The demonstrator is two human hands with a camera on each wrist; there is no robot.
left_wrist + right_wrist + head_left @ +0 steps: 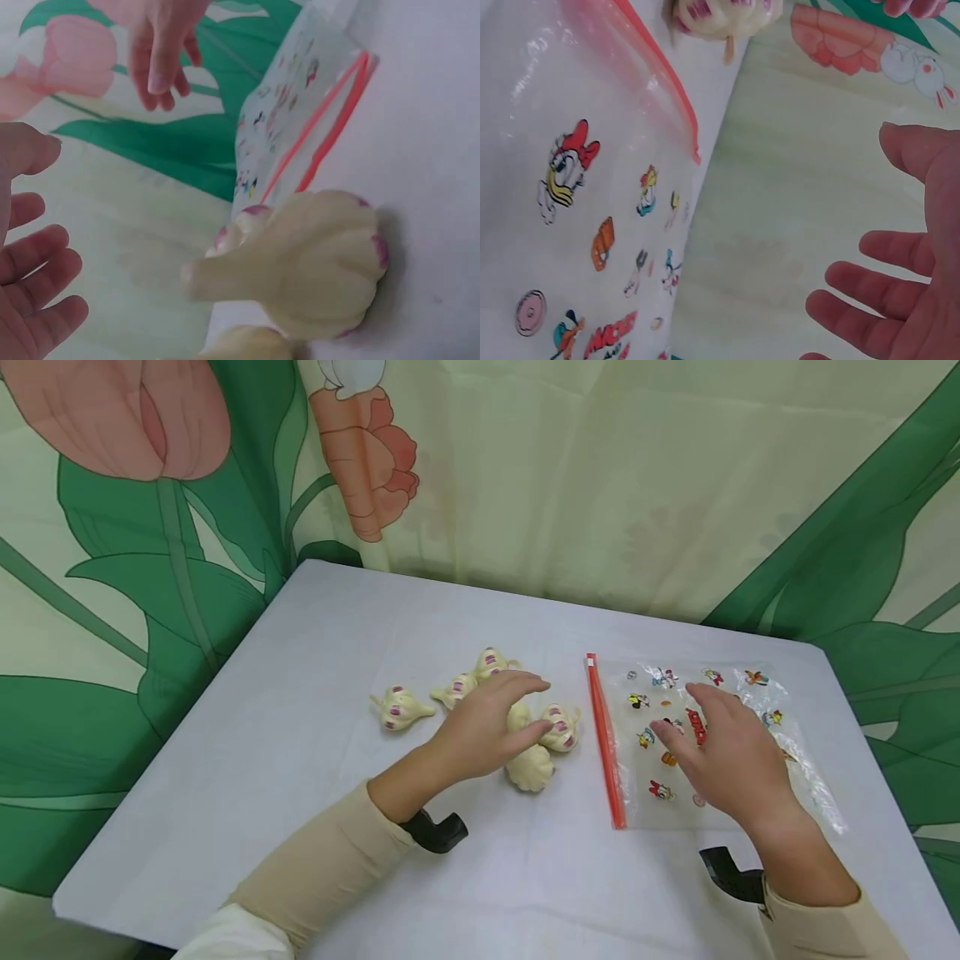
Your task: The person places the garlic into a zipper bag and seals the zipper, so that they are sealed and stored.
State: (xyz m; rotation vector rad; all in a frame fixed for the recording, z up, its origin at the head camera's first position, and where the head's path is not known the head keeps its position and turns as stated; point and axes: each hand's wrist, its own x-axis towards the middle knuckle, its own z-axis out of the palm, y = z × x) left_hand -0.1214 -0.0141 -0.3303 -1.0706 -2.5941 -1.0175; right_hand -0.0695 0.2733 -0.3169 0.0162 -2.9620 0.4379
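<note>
Over the white-covered table (315,643) I see both hands held up in the air, one above each group of things. The left hand (491,727) hangs over a loose cluster of cream, purple-streaked garlic bulbs (530,768), its grip released, the fingers reaching forward with the thumb apart and nothing between them. I count six bulbs, one of them partly hidden behind that hand; one lies off to the left of the others, two lie toward the far side, and the rest sit close together just left of the bag. The right hand (731,756) hovers above a clear plastic bag printed with small colourful cartoon figures (652,760), and its grip is released too, fingers and thumb spread and holding nothing. The bag lies on the table with its red closure strip (604,743) facing the garlic (from the left wrist, that strip shows as two red lines standing apart). Beige sleeves (330,860) cover the forearms, with a black curved piece (435,832) at each wrist. Behind hangs a pale cloth backdrop (555,468) with a big pink tulip and green leaves.
</note>
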